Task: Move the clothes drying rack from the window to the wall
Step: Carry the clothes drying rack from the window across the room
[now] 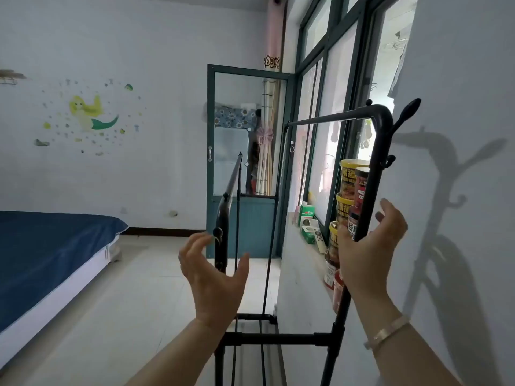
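A black metal clothes drying rack (374, 174) stands alongside the window (334, 79), with its near end frame in front of me. My right hand (370, 257) is cupped around the rack's right upright at chest height. Its thumb is on the left of the post, and its fingers are curled but not closed on the right. My left hand (214, 280) is open with fingers spread, just in front of the rack's lower left upright (221, 240), and I see no contact. The white wall (459, 79) is at my right and carries the rack's shadow.
Stacked food tubs and jars (347, 190) and small boxes line the window sill (309, 246) right behind the rack's right post. A bed with a blue cover (41, 246) fills the left. A teal glazed door (245, 218) stands at the far end. Pale tiled floor (139, 302) lies between bed and rack.
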Demonstrator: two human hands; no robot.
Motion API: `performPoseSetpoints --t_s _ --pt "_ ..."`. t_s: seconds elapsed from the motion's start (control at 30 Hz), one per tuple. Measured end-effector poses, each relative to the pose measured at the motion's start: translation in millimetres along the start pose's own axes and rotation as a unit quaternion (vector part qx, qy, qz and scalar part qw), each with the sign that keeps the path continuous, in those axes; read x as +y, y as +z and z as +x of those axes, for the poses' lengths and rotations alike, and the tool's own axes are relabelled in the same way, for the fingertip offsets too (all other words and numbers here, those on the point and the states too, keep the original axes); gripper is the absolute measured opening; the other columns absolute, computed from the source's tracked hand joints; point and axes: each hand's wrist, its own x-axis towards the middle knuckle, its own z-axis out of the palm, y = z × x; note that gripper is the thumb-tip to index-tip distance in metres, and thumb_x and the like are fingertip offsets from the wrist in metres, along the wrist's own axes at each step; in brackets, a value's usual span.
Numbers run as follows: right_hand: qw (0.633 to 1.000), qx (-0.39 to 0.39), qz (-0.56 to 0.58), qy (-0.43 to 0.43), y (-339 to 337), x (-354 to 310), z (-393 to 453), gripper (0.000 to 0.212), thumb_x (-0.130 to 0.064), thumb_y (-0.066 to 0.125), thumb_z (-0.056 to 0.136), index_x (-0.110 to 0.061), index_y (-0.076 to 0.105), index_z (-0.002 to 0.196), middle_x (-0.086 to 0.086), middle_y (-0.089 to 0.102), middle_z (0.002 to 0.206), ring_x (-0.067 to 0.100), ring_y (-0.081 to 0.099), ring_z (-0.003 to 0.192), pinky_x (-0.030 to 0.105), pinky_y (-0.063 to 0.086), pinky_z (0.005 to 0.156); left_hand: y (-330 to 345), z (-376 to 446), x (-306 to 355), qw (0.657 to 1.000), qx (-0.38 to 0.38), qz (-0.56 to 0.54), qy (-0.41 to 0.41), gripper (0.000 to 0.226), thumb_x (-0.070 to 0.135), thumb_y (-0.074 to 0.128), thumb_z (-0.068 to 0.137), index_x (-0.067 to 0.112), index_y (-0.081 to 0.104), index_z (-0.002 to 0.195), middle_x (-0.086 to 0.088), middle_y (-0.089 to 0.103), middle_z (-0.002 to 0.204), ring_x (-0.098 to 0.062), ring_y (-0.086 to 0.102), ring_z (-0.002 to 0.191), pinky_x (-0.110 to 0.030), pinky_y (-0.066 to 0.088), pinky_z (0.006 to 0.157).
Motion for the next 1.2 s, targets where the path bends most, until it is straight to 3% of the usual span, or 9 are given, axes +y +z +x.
performPoseSetpoints --t_s 0.1,0.2,0.3,0.37,0.47,0.53,0.67,0.9,1.2 --pt "0.991 -0.02 0.038 0.129 13.3 3.8 13.6 0.045 -0.016 0.072 0.084 -0.009 0.049 0.121 0.01 0.059 0.114 0.018 0.06 0.098 0.023 0.049 0.075 6.6 6.8 -1.8 0.971 -0.057 -0.087 -0.213 0.054 0.023 0.078 0.075 0.021 0.043 0.116 -0.001 0.052 0.114 -0.013 0.05 0.102 -0.012 0.036 0.081" --pt "0.969 -0.023 0.089 0.23 23.2 11.8 34.2 0.019 -0.023 0.072 0.083 -0.009 0.063 0.093 0.002 0.068 0.077 0.014 0.064 0.066 0.024 0.048 0.055 14.0 16.3 -6.3 0.925 -0.112 -0.175 -0.317 0.016 0.029 0.07 0.082 0.023 0.06 0.092 -0.004 0.065 0.087 -0.019 0.061 0.082 -0.021 0.044 0.067" --pt "0.943 -0.048 0.143 0.297 27.7 23.5 48.8 0.024 -0.027 0.071 0.083 -0.008 0.063 0.071 -0.004 0.06 0.047 0.009 0.055 0.039 0.019 0.043 0.041 13.2 15.6 -15.5 0.924 -0.124 -0.196 -0.304 0.007 0.023 0.067 0.085 0.019 0.062 0.088 -0.008 0.064 0.074 -0.018 0.06 0.068 -0.034 0.053 0.067" --pt "0.94 -0.047 0.15 0.303 32.7 28.4 50.8 0.026 -0.03 0.068 0.084 -0.011 0.059 0.07 -0.001 0.055 0.052 0.012 0.049 0.041 0.023 0.039 0.042 13.4 11.9 -22.5 0.934 -0.13 -0.173 -0.286 0.007 0.021 0.066 0.086 0.018 0.06 0.089 -0.003 0.061 0.066 -0.009 0.059 0.058 -0.028 0.055 0.062" --pt "0.944 -0.015 0.16 0.288 38.8 27.5 45.9 0.026 -0.034 0.068 0.082 -0.009 0.062 0.089 0.004 0.055 0.073 0.017 0.049 0.062 0.028 0.039 0.051 16.5 11.4 -27.8 0.947 -0.093 -0.132 -0.276 0.016 0.026 0.064 0.088 0.018 0.057 0.076 0.005 0.05 0.056 -0.003 0.045 0.046 -0.012 0.04 0.046" --pt "0.944 -0.012 0.173 0.282 42.8 26.0 42.2 0.029 -0.032 0.068 0.082 -0.006 0.063 0.092 0.005 0.056 0.076 0.015 0.05 0.063 0.03 0.041 0.055 19.0 13.5 -30.2 0.947 -0.062 -0.128 -0.288 0.026 0.029 0.062 0.09 0.019 0.054 0.068 0.006 0.045 0.053 -0.004 0.039 0.044 -0.012 0.035 0.043" --pt "0.945 0.003 0.183 0.27 52.4 23.4 38.4 0.019 -0.024 0.069 0.084 -0.01 0.06 0.076 -0.003 0.053 0.063 0.0 0.048 0.038 0.022 0.038 0.043 20.5 15.6 -39.0 0.954 -0.034 -0.123 -0.273 0.028 0.028 0.062 0.09 0.018 0.053 0.065 0.01 0.045 0.046 -0.002 0.04 0.042 -0.01 0.033 0.041" --pt "0.942 -0.006 0.192 0.275 78.4 31.9 44.0 0.027 -0.028 0.069 0.084 -0.017 0.054 0.065 -0.006 0.052 0.055 0.0 0.047 0.034 0.025 0.037 0.044 31.8 23.5 -59.5 0.964 -0.01 -0.1 -0.245 0.025 0.026 0.063 0.088 0.024 0.052 0.066 0.006 0.048 0.052 -0.002 0.044 0.045 -0.01 0.038 0.044" --pt "0.942 -0.017 0.214 0.257 122.6 53.4 62.0 0.033 -0.032 0.069 0.083 -0.023 0.051 0.057 -0.015 0.049 0.038 0.0 0.047 0.035 0.017 0.038 0.038 56.2 37.6 -91.4 0.974 0.014 -0.075 -0.216 0.021 0.03 0.063 0.086 0.027 0.052 0.069 0.006 0.049 0.053 -0.001 0.047 0.048 -0.009 0.039 0.047"
